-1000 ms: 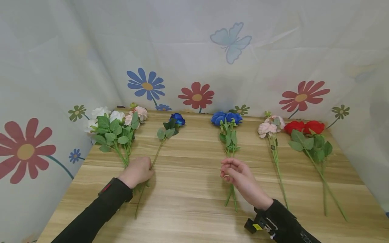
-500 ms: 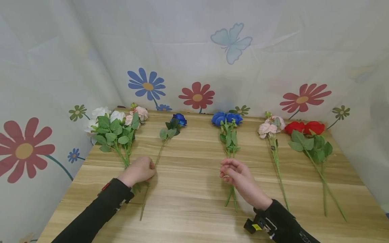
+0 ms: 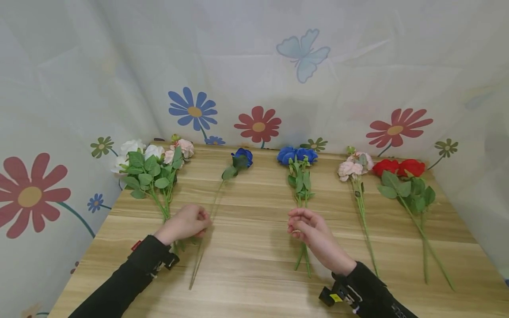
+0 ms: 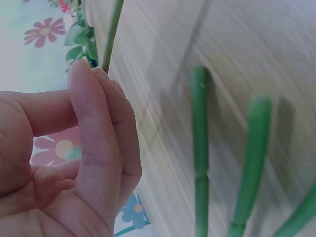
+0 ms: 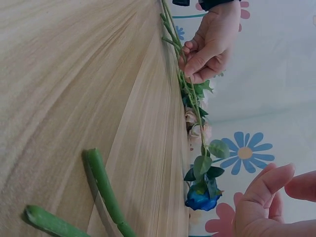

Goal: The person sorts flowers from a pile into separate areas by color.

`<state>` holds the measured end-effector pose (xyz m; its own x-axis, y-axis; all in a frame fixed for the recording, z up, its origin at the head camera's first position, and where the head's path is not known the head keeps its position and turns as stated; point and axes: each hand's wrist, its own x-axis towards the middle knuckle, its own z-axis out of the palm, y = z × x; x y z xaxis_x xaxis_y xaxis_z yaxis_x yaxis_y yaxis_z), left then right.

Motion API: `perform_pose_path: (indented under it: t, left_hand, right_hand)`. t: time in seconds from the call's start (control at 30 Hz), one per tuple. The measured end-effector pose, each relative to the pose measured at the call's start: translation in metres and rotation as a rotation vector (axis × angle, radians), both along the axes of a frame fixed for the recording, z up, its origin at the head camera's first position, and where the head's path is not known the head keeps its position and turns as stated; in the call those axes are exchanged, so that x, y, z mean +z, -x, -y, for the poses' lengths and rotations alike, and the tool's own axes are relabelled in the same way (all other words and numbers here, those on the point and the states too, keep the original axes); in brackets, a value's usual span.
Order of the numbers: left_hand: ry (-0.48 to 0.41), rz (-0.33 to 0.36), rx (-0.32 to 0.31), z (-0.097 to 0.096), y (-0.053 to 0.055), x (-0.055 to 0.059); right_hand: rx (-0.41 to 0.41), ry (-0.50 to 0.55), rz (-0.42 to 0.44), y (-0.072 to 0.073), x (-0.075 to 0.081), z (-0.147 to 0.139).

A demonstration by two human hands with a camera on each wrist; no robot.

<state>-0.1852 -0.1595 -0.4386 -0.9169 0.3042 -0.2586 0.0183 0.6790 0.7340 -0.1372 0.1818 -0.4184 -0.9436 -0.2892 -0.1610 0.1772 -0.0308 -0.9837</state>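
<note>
My left hand [image 3: 184, 224] pinches the thin stem of a single blue rose [image 3: 243, 157] between thumb and fingertips. The bloom points away toward the back of the table, and the stem's lower end slants toward the near side. In the left wrist view the pinched stem [image 4: 113, 37] runs up from the fingertips. My right hand [image 3: 321, 242] hovers with loosely curled fingers over the stems of a pair of blue roses [image 3: 296, 156], holding nothing. In the right wrist view the single blue rose [image 5: 202, 198] hangs past that hand's fingers.
White roses [image 3: 133, 152] and pink flowers [image 3: 184, 149] lie at the left, their stems partly under my left hand. Farther right lie more pink flowers [image 3: 351, 168] and red roses [image 3: 399, 167] on the wooden table [image 3: 246, 265]. A printed cloth [image 3: 238, 57] hangs behind.
My left hand has shifted slightly right, carrying the single blue rose right toward the blue pair and turning its bloom a little. The right hand has stayed in place.
</note>
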Motion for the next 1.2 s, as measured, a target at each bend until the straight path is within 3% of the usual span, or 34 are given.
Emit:
perform_pose_path:
  t: [0.3,0.57,0.87,1.03,1.2]
  left_hand:
    - [-0.11,-0.046,-0.093,-0.009,-0.004,0.005]
    - [-0.25,-0.031,-0.109,-0.023,-0.005,0.005]
    - [-0.385,-0.03,-0.102,-0.044,-0.002,0.003]
    - [-0.417,-0.033,-0.113,-0.056,0.0,0.006]
    - [-0.494,0.009,-0.128,-0.069,0.003,0.007]
  right_hand:
    - [0.004,-0.003,0.012,0.0,0.0,0.001]
    - [0.032,-0.015,0.014,-0.001,-0.002,0.003]
    - [0.115,-0.058,0.022,-0.002,-0.008,0.012]
    - [0.211,-0.125,0.013,-0.005,-0.013,0.02]
    - [0.29,-0.122,0.026,-0.009,-0.017,0.029]
